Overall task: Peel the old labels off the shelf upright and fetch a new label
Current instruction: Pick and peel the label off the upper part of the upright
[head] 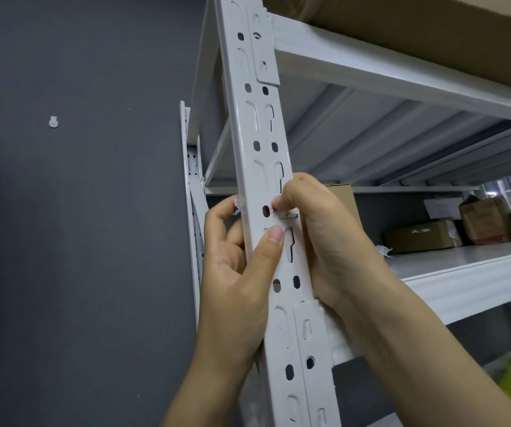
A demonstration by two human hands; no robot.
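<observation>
Pinching the label scrap [286, 214], the right hand [319, 241] should peel slowly and flat; the left hand [239, 272] grips the upright [260, 134].

Both bare forearms rise from the lower edge of the view, the left forearm [208, 383] nearly vertical and the right forearm [417, 349] slanting in from the lower right corner. The left hand [235, 272] grips the shelf upright [260, 134] from its left edge. Its thumb [271, 251] is stretched flat across the front face, nail up, and its fingers are curled behind, with a torn paper scrap [237, 206] at their tips. The right hand [328, 241] comes in from the upright's right edge, wrist bent. Its fingers are curled tight, and their tips pinch the old label [286, 214] just above the left thumbnail.
</observation>
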